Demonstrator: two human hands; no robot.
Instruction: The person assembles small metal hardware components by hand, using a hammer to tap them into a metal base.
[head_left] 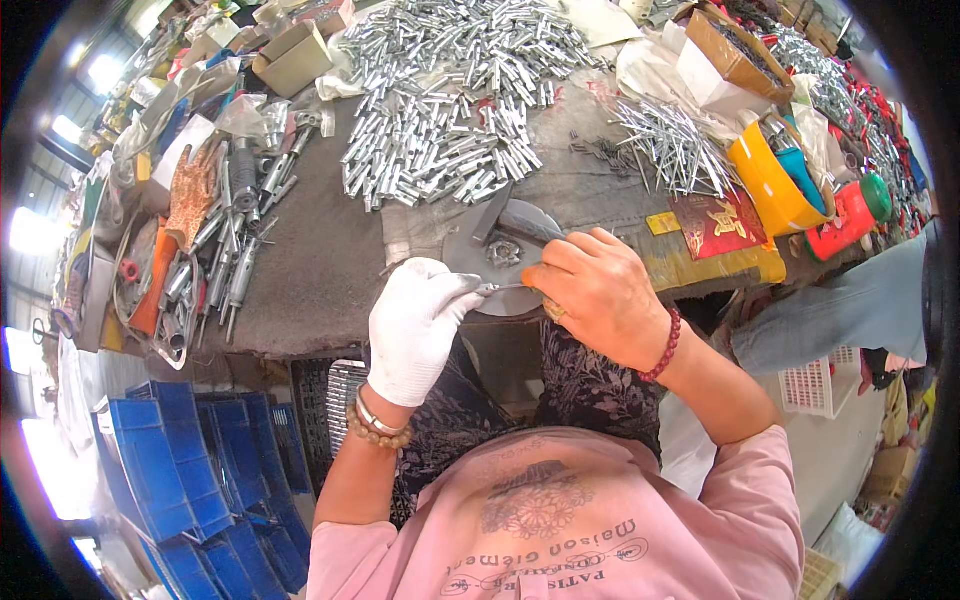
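Note:
My left hand [412,325], in a white glove, pinches a small silver metal part [488,289] between thumb and fingers. My bare right hand [603,295] is closed at the other end of it, where a thin metal piece [512,287] runs to the fingertips; its exact kind is too small to tell. Just beyond and partly beneath the hands lies a round grey metal plate [462,252]. On it rests a hammer with a dark head [490,214] and handle [527,222], beside a little heap of small metal bits [503,252].
A large pile of silver metal tubes [440,150] covers the bench's far middle. Thin rods [675,145], a red card [717,222] and a yellow container [768,180] lie right. Tools and an orange glove [190,195] crowd the left. Blue bins [165,465] stand below; someone's jeans-clad leg [830,315] is right.

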